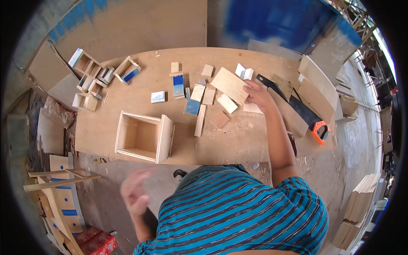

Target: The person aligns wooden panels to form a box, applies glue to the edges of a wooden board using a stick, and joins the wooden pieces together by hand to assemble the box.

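Note:
My right hand (257, 97) grips the right end of a flat, pale wooden board (229, 83), fingers and thumb closed on its edge. The board lies at a slant over the scattered offcuts on the table. Off the table's front edge, at the left, is my left hand (135, 193), blurred by motion; its fingers look spread, and nothing shows in them. On the table between my hands stands an open wooden box (165, 138), its hollow facing up. Wood offcuts (208, 97) and a blue-painted block (192, 107) lie just left of the board.
A handsaw (304, 111) with an orange handle lies at the right among long boards (289, 114). Small open wooden boxes (87, 102) sit at the table's far left. A white-painted block (157, 97) rests near the middle. Wooden frames (59, 178) stand on the floor at left.

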The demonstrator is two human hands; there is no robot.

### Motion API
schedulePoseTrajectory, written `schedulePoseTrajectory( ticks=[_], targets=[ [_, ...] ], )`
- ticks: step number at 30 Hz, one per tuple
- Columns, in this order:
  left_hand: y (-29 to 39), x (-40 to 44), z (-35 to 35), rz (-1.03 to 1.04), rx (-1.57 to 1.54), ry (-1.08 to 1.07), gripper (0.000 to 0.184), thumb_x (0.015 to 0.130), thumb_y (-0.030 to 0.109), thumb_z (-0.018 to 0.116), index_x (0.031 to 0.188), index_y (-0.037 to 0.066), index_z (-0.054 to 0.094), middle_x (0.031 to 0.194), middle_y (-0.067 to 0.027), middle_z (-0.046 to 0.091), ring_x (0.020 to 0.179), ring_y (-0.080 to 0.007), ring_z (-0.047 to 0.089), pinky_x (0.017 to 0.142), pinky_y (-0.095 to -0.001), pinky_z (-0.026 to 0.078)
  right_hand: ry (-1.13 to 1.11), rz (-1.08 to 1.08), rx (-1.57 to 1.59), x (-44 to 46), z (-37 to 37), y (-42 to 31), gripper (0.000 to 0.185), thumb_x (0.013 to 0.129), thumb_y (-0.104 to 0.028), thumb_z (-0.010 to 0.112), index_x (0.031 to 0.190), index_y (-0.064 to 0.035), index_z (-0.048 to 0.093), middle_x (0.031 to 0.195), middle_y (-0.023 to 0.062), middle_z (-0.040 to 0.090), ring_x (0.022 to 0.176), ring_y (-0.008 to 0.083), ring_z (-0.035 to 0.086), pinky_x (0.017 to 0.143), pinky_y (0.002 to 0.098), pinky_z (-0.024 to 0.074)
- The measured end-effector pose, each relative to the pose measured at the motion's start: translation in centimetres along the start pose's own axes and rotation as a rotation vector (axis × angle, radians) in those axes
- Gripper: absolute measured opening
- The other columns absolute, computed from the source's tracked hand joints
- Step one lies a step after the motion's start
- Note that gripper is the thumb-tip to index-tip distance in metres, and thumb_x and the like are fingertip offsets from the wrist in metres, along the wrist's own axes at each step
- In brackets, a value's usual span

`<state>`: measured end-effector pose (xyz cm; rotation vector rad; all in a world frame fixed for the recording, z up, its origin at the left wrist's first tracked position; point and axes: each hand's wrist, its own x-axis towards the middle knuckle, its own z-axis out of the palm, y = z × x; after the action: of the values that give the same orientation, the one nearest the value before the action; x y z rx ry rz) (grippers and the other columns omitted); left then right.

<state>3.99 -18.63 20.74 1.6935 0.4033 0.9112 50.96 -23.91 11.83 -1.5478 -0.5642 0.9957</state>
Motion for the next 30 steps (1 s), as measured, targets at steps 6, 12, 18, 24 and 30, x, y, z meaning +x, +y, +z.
schedulePoseTrajectory(
  ticks=[6, 12, 18, 24, 30],
  targets=[
    [-4.0, 3.7, 9.2, -0.553, -0.335, -0.323, 0.049, 0.092, 0.012, 0.055, 0.137, -0.001, 0.045, 0.122, -0.0167, 0.059, 0.111, -0.0214, 0.057, 0.096, -0.0337, 0.045, -0.309, 0.048, 0.024, -4.1, -1.5, -3.4, 0.036, 0.083, -0.012, 0.056, 0.118, -0.0006, 0.057, 0.095, 0.0039, 0.063, 0.079, 0.0121, 0.059, 0.067, 0.0286, 0.0503],
    [-2.5, 3.9, 9.9, -0.412, -0.26, 0.096, 0.056, 0.093, 0.011, 0.056, 0.144, 0.003, 0.034, 0.114, -0.0132, 0.06, 0.099, -0.0158, 0.059, 0.087, -0.0294, 0.049, -0.867, -0.122, -0.142, -5.3, 4.7, -8.2, 0.039, 0.081, -0.018, 0.062, 0.117, -0.0024, 0.059, 0.092, 0.0012, 0.063, 0.079, 0.0078, 0.057, 0.064, 0.0239, 0.0475],
    [-1.5, 2.9, 4.9, -0.353, -0.126, 0.515, 0.044, 0.09, 0.005, 0.059, 0.133, 0.002, 0.05, 0.091, -0.0046, 0.063, 0.075, -0.0096, 0.06, 0.069, -0.0245, 0.054, -0.916, -0.252, -0.257, -3.9, 17.0, -11.8, 0.04, 0.078, -0.019, 0.069, 0.113, -0.0037, 0.058, 0.081, -0.0042, 0.057, 0.071, 0.0036, 0.051, 0.062, 0.0192, 0.0411],
    [-4.1, 3.2, -3.2, -0.278, 0.114, 0.827, 0.032, 0.089, 0.007, 0.06, 0.12, -0.001, 0.061, 0.088, -0.003, 0.064, 0.073, -0.0089, 0.06, 0.068, -0.0231, 0.052, -0.922, -0.282, -0.246, 2.2, 29.4, -9.5, 0.02, 0.076, -0.011, 0.074, 0.091, -0.0036, 0.064, 0.077, 0.0014, 0.063, 0.065, 0.0084, 0.057, 0.057, 0.0231, 0.0489],
    [-6.8, 2.7, -7.1, -0.352, 0.383, 0.901, 0.026, 0.083, 0.013, 0.067, 0.106, 0.001, 0.071, 0.089, -0.0054, 0.068, 0.07, -0.0074, 0.059, 0.063, -0.0212, 0.046, -0.856, -0.301, -0.301, 4.7, 34.6, -6.9, 0.013, 0.075, -0.008, 0.075, 0.082, -0.0017, 0.066, 0.073, 0.005, 0.066, 0.06, 0.0103, 0.06, 0.054, 0.0239, 0.0507]
  ],
)
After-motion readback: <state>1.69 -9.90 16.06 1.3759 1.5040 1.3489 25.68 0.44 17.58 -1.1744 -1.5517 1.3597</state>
